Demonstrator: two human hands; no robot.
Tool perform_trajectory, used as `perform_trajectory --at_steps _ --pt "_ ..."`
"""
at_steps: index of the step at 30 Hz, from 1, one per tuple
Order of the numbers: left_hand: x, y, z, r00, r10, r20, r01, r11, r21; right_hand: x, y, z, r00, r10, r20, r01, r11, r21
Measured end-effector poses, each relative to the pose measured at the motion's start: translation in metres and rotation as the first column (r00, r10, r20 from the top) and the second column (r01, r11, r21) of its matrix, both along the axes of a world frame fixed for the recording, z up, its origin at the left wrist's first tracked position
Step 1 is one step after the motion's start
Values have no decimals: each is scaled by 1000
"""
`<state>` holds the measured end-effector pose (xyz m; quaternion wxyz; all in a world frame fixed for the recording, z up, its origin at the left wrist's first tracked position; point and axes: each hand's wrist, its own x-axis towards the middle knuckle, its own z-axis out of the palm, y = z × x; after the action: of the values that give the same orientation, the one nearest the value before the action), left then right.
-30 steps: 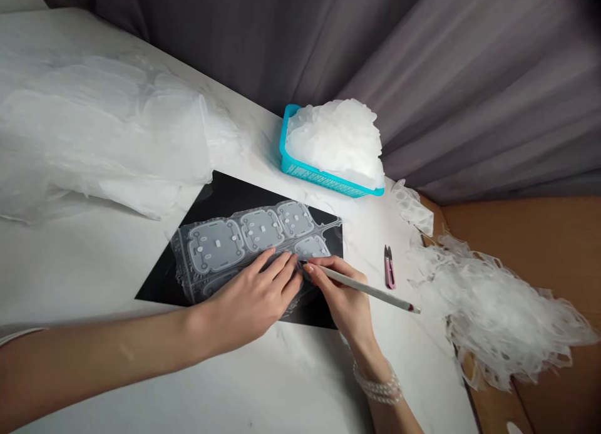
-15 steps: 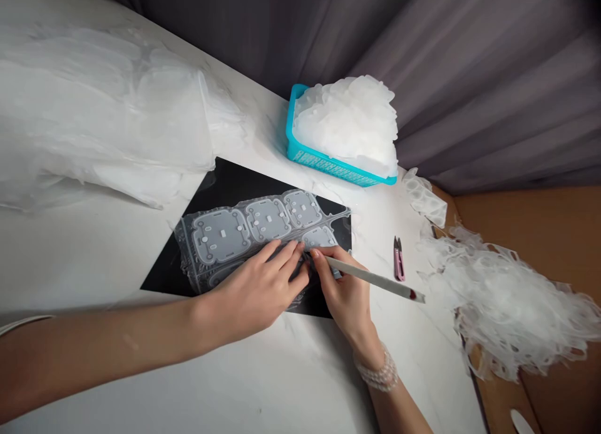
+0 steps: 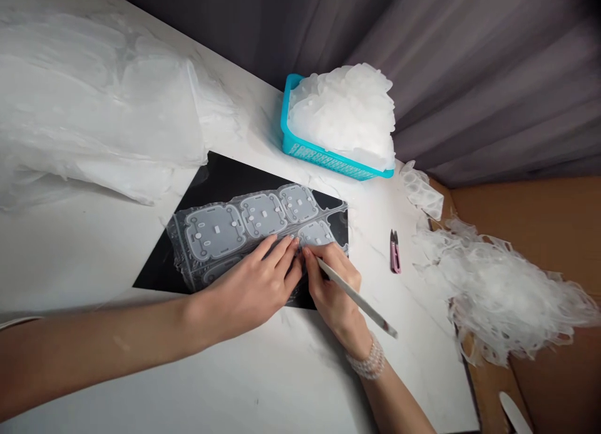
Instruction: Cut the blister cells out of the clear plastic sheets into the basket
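My left hand [image 3: 251,293] lies flat with its fingers spread on a clear moulded plastic sheet [image 3: 216,230], which has rounded rectangular panels. My right hand [image 3: 331,290] grips a slim white pen-shaped tool [image 3: 357,299] close to my left fingertips. The tool's tip is hidden under my fingers, so I cannot tell what kind of point it has. The plastic sheet lies on a black mat [image 3: 159,271].
A turquoise plastic basket [image 3: 323,160] heaped with white plastic scraps stands beyond the mat. Pink snips [image 3: 395,252] lie to the right on the white marble table [image 3: 291,371]. Further right is a tangled pile of cut plastic [image 3: 498,290]. A large bundle of clear film [image 3: 94,102] lies at left.
The white tool's rear end has swung from pointing right to pointing down towards me. My right hand has turned with it, and the left hand stays on the sheet.
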<state>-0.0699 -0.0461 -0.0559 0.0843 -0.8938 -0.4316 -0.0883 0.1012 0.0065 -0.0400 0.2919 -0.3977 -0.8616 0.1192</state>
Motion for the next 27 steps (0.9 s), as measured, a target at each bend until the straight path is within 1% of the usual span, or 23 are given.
perform_trajectory --at_steps 3,7,12,15,18,20,21,22,23,24,25,26,27 --pt "0 -2 -4 1000 -10 -2 10 1000 16 -1 1 -9 999 18 40 -22 996 90" --pt "1 -2 -10 1000 -3 9 2 999 41 4 -1 -16 991 52 123 -68 990 126" --pt "1 -1 -14 999 -12 43 9 996 86 8 -3 -13 951 100 292 -137 984 111" --pt "1 0 -13 999 -18 38 16 997 73 6 -3 -9 928 120 353 -176 975 133" --pt "0 -1 -12 999 -21 42 19 999 46 1 -5 -7 928 129 350 -195 967 162" --pt "0 -1 -11 998 -22 51 20 999 43 -1 -3 -5 952 151 266 -186 976 111" --pt "0 -1 -11 998 -20 53 17 999 46 1 -1 -3 971 148 186 -161 985 56" --pt "-1 -1 -10 999 -16 52 13 999 48 6 3 0 991 108 81 -107 994 -13" --pt "-1 -1 -10 999 -10 52 8 999 53 15 8 3 999 19 -46 -23 996 -87" --pt "-1 -1 -11 999 -6 51 3 998 57 28 15 6 976 -117 -186 86 982 -166" --pt "-1 -2 -11 999 -2 50 -1 998 61 45 24 9 905 -286 -314 206 942 -265" --pt "-1 -2 -12 999 -1 50 -2 998 62 64 34 11 776 -453 -438 305 878 -369" --pt "-1 -3 -13 999 0 49 -3 998 58 85 44 13 629 -572 -527 328 810 -486"
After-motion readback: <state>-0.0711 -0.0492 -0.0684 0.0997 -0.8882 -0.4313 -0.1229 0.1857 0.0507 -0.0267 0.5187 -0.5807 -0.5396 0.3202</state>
